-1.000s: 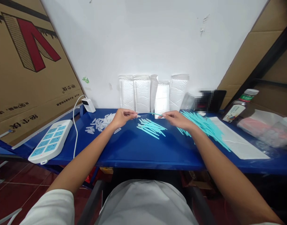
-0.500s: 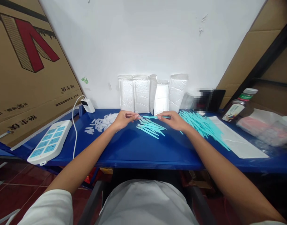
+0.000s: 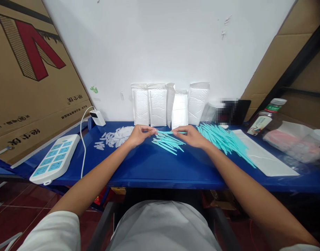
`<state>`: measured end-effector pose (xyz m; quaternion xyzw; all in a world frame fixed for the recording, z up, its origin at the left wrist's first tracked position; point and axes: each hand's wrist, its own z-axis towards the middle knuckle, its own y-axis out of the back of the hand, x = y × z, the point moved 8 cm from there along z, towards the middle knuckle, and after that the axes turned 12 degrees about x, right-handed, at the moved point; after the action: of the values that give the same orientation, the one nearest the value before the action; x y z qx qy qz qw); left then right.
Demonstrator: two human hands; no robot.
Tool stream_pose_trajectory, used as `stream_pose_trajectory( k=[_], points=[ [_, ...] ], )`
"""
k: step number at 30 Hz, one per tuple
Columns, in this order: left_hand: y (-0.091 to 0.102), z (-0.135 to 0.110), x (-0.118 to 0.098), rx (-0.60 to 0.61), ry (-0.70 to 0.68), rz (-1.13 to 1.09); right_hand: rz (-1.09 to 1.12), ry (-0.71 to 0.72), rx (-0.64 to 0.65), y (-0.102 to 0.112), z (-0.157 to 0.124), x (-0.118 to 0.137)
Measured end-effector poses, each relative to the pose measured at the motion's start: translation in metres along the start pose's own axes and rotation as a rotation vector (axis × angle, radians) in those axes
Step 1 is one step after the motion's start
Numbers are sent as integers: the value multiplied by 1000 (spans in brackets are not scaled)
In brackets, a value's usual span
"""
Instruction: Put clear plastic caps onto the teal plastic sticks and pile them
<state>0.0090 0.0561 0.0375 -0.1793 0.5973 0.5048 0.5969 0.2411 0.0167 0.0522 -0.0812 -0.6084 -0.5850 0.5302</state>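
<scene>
My right hand (image 3: 190,136) pinches a thin teal stick (image 3: 165,132), held level above the table. The stick's left end meets the fingertips of my left hand (image 3: 140,135), which are closed on a small clear plastic cap, mostly hidden by the fingers. Whether the stick's end sits inside the cap is too small to tell. Below and between both hands lies a small pile of teal sticks (image 3: 167,143), some with pale ends. Beside my left hand spreads a heap of small translucent caps (image 3: 118,137). A larger heap of teal sticks (image 3: 224,138) lies beyond my right hand.
White padded envelopes (image 3: 157,106) lean against the wall behind the blue table (image 3: 165,170). At left are a power strip (image 3: 55,158) and a white charger (image 3: 97,118) with its cable. At right lie a flat white envelope (image 3: 269,157), a bottle (image 3: 265,118) and a clear bag (image 3: 293,143).
My right hand has shifted slightly left with the teal stick, and its fingers are closer to my left fingertips. My left hand has barely moved.
</scene>
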Motion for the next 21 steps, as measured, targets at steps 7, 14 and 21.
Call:
stream_pose_trajectory(
  k=[7, 14, 21],
  points=[
    [-7, 1, 3, -36, -3, -31, 81, 31, -33, -15, 4, 7],
    [-10, 1, -2, -20, -13, 13, 76, 1, -15, -11, 5, 0],
    [33, 0, -13, -123, -61, 327, -292, -112, -194, 10, 4, -23]
  ],
)
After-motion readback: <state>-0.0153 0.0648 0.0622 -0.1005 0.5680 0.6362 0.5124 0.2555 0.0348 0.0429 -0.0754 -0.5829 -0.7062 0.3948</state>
